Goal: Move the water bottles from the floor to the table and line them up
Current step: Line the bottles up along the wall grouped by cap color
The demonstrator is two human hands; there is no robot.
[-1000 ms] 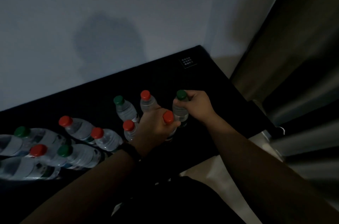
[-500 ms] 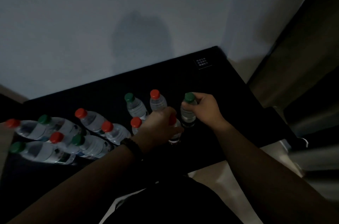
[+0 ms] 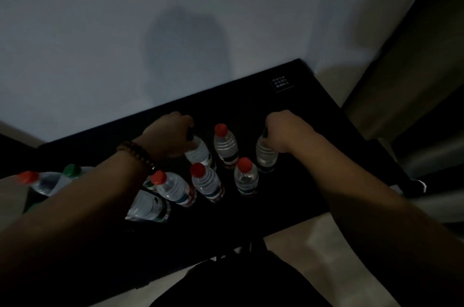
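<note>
Left hand [image 3: 170, 134] and right hand [image 3: 283, 131] each clasp 1 capped neck — left bottle [image 3: 199, 153], right bottle [image 3: 266, 156] — likely the stiffest hold on seemingly full, heavyish, slick, squeezable plastic.

Clear ribbed plastic bottles [image 3: 226, 147] on a matt black table [image 3: 313, 115]

Dim room corner, pale wall, dark drape at right.
Plain grey-white wall [image 3: 100, 30] carries a round soft shadow [image 3: 185, 45]. A brownish curtain or panel [image 3: 414, 55] hangs at right. There is a small white printed label [image 3: 281, 82], its text unreadable, a beaded bracelet [image 3: 136, 153] on a wrist, and dark clothing [image 3: 238, 281] at the bottom edge.
</note>
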